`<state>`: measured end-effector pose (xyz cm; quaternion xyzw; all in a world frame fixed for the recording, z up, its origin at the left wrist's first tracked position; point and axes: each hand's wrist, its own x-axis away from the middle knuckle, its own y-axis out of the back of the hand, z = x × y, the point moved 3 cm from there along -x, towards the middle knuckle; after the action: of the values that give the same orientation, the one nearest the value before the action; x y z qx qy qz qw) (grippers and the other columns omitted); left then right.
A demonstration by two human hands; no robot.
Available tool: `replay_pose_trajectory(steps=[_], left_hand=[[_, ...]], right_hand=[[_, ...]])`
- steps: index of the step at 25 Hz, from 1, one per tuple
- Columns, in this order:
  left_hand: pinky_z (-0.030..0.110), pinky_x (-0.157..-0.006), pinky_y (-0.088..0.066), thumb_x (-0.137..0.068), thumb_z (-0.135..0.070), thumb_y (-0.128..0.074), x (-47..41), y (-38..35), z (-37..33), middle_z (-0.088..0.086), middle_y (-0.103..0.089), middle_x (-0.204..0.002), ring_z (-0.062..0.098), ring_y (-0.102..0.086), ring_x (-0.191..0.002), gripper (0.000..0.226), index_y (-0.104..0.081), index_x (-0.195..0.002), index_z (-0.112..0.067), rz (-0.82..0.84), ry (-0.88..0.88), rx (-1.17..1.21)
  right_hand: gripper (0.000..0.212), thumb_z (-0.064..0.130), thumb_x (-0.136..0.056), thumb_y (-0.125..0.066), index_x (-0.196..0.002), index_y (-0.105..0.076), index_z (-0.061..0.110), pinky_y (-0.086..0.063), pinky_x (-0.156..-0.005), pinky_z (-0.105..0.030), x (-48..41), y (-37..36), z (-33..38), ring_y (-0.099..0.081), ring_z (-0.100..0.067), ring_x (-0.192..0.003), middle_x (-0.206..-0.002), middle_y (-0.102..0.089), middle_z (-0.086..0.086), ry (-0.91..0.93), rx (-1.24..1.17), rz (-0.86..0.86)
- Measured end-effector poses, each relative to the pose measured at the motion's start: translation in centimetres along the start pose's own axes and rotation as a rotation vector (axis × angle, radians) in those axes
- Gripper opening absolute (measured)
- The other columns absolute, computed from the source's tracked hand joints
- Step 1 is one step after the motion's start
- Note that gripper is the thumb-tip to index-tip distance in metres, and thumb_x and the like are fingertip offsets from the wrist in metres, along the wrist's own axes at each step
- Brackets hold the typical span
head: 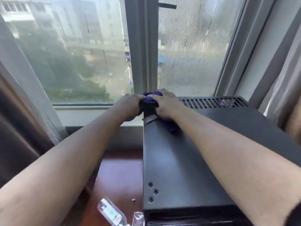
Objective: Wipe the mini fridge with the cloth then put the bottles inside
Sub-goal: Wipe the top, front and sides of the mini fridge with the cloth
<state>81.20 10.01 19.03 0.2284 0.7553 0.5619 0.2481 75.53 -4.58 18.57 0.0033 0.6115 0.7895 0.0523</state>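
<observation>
Head view: the only view, looks down over both forearms toward a window.
Left hand [130, 106]: fingers curled, gripping the left end of the cloth [150, 101] at the far-left corner of the fridge top.
Right hand [164, 105]: flat on the cloth, fingers together, pressing it onto the top panel.
Cloth: dark blue, bunched between both hands; a tail trails toward the near side under the right wrist.
Mini fridge [195, 160]: black box, right of centre; vent slots [213, 101] along the far edge, three screw holes near the near-left corner.
Bottles [112, 212]: two clear ones at the near-left, just beside the fridge, on the wooden surface [120, 168]; not inside.
Progress: early, by judgement. Wipe is under way on the far-left corner of the top; how much is already clean cannot be told. Left: rest of wiping, then loading bottles.
Door: front barely in view, state cannot be told.
Room: window [81, 54] far, curtains both sides, small bluish bit [133, 200] on the wood.
</observation>
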Motion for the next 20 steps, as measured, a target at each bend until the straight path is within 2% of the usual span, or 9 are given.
replay_pose_trajectory(steps=[3,5,7,9,11,13,16,18,20], left_hand=[[0.028,-0.066,-0.043,-0.097,-0.013,-0.060,2.8,-0.4,1.3,0.001,-0.066,-0.073,0.014,-0.059,-0.061,0.017,-0.069,-0.108,-0.024,-0.003,-0.072,0.229],[0.027,-0.064,-0.043,-0.098,-0.013,-0.060,5.3,-0.6,0.7,-0.001,-0.066,-0.075,0.007,-0.055,-0.058,0.016,-0.069,-0.108,-0.022,-0.026,-0.137,0.302],[0.028,-0.075,-0.045,-0.098,-0.019,-0.059,7.9,-1.0,-0.2,0.001,-0.068,-0.095,0.012,-0.060,-0.075,0.024,-0.068,-0.120,-0.023,-0.038,-0.205,0.297],[0.028,-0.097,-0.044,-0.100,-0.032,-0.057,10.8,-1.2,-1.4,0.002,-0.067,-0.126,0.019,-0.063,-0.108,0.036,-0.062,-0.136,-0.027,-0.049,-0.239,0.262],[0.018,-0.103,-0.034,-0.105,-0.035,-0.051,14.1,-1.5,-2.6,0.000,-0.061,-0.145,0.018,-0.056,-0.130,0.041,-0.056,-0.145,-0.024,-0.058,-0.234,0.283],[0.013,-0.104,-0.033,-0.107,-0.037,-0.045,17.8,-1.9,-3.3,-0.006,-0.061,-0.146,0.011,-0.054,-0.133,0.042,-0.056,-0.145,-0.024,-0.099,-0.229,0.343],[0.016,-0.112,-0.037,-0.101,-0.040,-0.049,22.6,-2.6,-4.6,-0.013,-0.062,-0.143,0.001,-0.055,-0.133,0.046,-0.061,-0.143,-0.024,-0.149,-0.251,0.409],[0.012,-0.110,-0.036,-0.098,-0.037,-0.053,24.6,-2.5,-6.0,-0.019,-0.059,-0.142,0.000,-0.054,-0.132,0.046,-0.063,-0.140,-0.023,-0.159,-0.255,0.383],[0.015,-0.111,-0.037,-0.097,-0.036,-0.055,26.0,-1.8,-7.9,-0.017,-0.059,-0.141,0.005,-0.055,-0.131,0.045,-0.065,-0.138,-0.021,-0.149,-0.275,0.313]], right_hand=[[0.054,0.025,-0.098,-0.053,-0.150,-0.045,0.038,-0.024,-0.123,-0.043,1.6,0.0,1.0,-0.034,-0.037,-0.142,-0.159,-0.031,-0.008,0.037,-0.003,-0.028],[0.053,0.028,-0.098,-0.055,-0.149,-0.046,0.037,-0.023,-0.123,-0.041,4.0,0.1,1.0,-0.037,-0.036,-0.140,-0.156,-0.034,-0.006,0.065,0.009,-0.043],[0.052,0.032,-0.098,-0.056,-0.149,-0.046,0.038,-0.021,-0.123,-0.041,6.8,0.1,1.0,-0.038,-0.036,-0.141,-0.155,-0.034,-0.007,0.102,0.022,-0.039],[0.051,0.036,-0.098,-0.057,-0.148,-0.046,0.039,-0.021,-0.124,-0.042,10.1,0.0,1.4,-0.036,-0.036,-0.144,-0.156,-0.034,-0.007,0.137,0.013,-0.032],[0.051,0.041,-0.099,-0.057,-0.149,-0.046,0.039,-0.021,-0.125,-0.041,13.7,0.1,1.9,-0.036,-0.033,-0.145,-0.157,-0.034,-0.006,0.161,0.009,-0.043],[0.051,0.045,-0.099,-0.057,-0.148,-0.047,0.039,-0.022,-0.124,-0.037,17.8,0.1,2.8,-0.037,-0.029,-0.143,-0.157,-0.036,-0.002,0.184,0.012,-0.058],[0.051,0.047,-0.097,-0.059,-0.147,-0.049,0.040,-0.023,-0.119,-0.027,23.7,0.0,3.8,-0.040,-0.023,-0.138,-0.155,-0.038,0.003,0.205,-0.005,-0.088],[0.051,0.048,-0.096,-0.060,-0.146,-0.052,0.039,-0.024,-0.116,-0.025,25.9,-0.3,3.6,-0.043,-0.024,-0.135,-0.153,-0.041,0.002,0.223,-0.015,-0.100],[0.051,0.046,-0.095,-0.062,-0.145,-0.053,0.039,-0.025,-0.116,-0.025,27.5,-0.2,3.1,-0.043,-0.023,-0.135,-0.153,-0.042,0.003,0.232,-0.028,-0.099]])
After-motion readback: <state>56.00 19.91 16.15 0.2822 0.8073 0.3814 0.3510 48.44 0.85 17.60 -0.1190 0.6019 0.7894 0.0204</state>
